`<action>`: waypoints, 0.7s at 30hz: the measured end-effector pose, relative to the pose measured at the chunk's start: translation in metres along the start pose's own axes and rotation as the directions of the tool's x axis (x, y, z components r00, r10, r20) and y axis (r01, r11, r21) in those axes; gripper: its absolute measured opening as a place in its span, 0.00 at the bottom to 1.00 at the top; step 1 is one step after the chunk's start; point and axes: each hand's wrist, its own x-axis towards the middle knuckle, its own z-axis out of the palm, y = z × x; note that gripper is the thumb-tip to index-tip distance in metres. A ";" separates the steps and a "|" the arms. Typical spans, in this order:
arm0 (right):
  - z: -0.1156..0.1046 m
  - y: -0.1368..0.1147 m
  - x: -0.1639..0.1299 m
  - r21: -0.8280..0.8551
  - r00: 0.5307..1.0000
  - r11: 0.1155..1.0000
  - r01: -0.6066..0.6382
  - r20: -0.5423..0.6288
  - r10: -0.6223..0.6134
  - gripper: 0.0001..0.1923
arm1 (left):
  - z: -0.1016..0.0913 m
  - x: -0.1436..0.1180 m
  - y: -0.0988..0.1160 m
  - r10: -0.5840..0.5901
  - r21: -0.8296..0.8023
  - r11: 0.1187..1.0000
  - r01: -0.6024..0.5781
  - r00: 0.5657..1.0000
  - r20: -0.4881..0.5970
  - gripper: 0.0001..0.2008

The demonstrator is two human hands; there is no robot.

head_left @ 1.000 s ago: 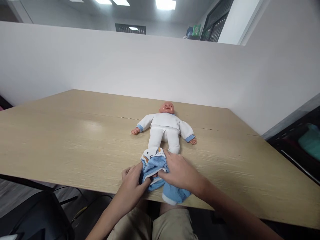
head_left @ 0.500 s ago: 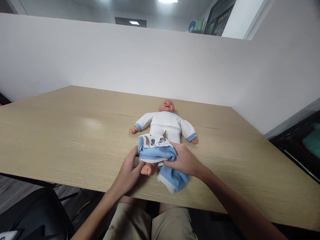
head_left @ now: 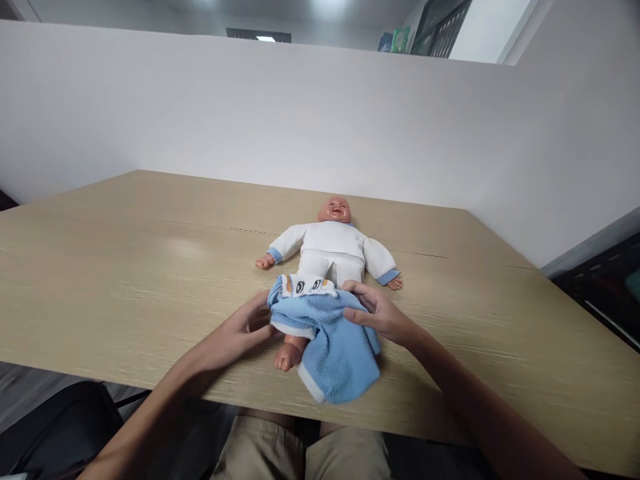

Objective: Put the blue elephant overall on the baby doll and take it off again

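Note:
A baby doll (head_left: 334, 239) in a white top with blue cuffs lies on its back, its head away from me. Blue doll pants (head_left: 335, 347) with white hems and a cartoon-eyed white patch cover its lower legs. One bare foot (head_left: 287, 357) pokes out of the left leg opening; the other foot is hidden under the cloth. My left hand (head_left: 255, 320) grips the left edge of the pants, fingertips partly hidden behind the fabric. On the right side, my right hand (head_left: 375, 310) pinches the pants between thumb and fingers.
The doll lies on a wide wooden table (head_left: 150, 267) backed by a white wall (head_left: 280, 113). A black chair (head_left: 60, 427) stands at the lower left. Dark shelving (head_left: 610, 293) is at the right edge. My lap is below the table's front edge.
The right pant leg now hangs longer and flatter toward me, where it was bunched before. My left hand has slid slightly left, with the foot sticking out further below the hem.

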 end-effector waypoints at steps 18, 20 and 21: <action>-0.011 0.008 -0.009 0.350 0.989 0.935 -0.050 -0.112 0.094 0.26 | -0.005 0.101 0.109 -0.067 0.582 0.785 -0.212 0.905 0.419 0.25; -0.014 0.006 -0.010 0.349 0.995 0.936 -0.048 -0.069 0.077 0.26 | -0.007 0.116 0.120 -0.128 0.496 0.841 -0.216 0.812 0.570 0.24; -0.017 0.005 -0.012 0.346 0.996 0.936 -0.059 -0.037 0.076 0.26 | -0.006 0.123 0.124 -0.116 0.430 0.875 -0.220 0.769 0.629 0.22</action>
